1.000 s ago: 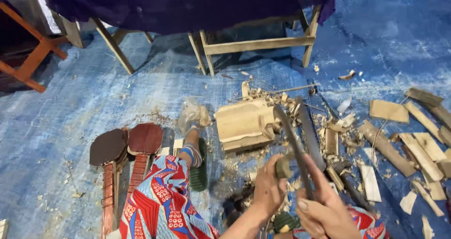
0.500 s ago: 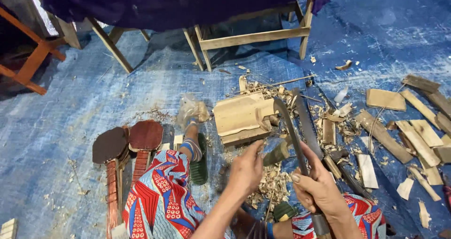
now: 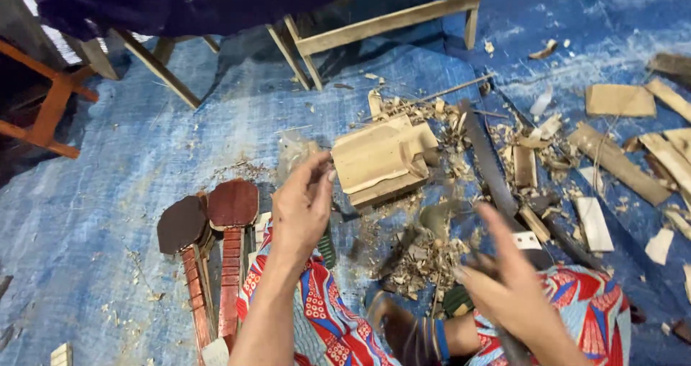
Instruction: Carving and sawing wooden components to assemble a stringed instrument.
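My left hand [image 3: 302, 209] is lifted over my patterned knee [image 3: 317, 315], fingers loosely apart and nothing in it. It hovers just left of a pale carved wooden block [image 3: 381, 157] lying on the blue tarp [image 3: 129, 157]. My right hand [image 3: 504, 283] is blurred with motion, low on the right and closed round the handle of a long dark tool [image 3: 491, 166] that reaches up towards the block. A heap of wood chips [image 3: 425, 259] lies between the two hands. My foot in a sandal [image 3: 397, 324] rests below the chips.
Two dark brown paddle-shaped carvings [image 3: 209, 215] lie to the left of my knee. Pale wooden offcuts [image 3: 619, 100] and slats are scattered at the right. A wooden frame [image 3: 381, 24] under purple cloth [image 3: 194, 2] stands at the back, an orange stool [image 3: 54, 107] at far left.
My left hand has let go of the dark tool and risen to the left. My right hand alone keeps the tool and has shifted lower right, blurred.
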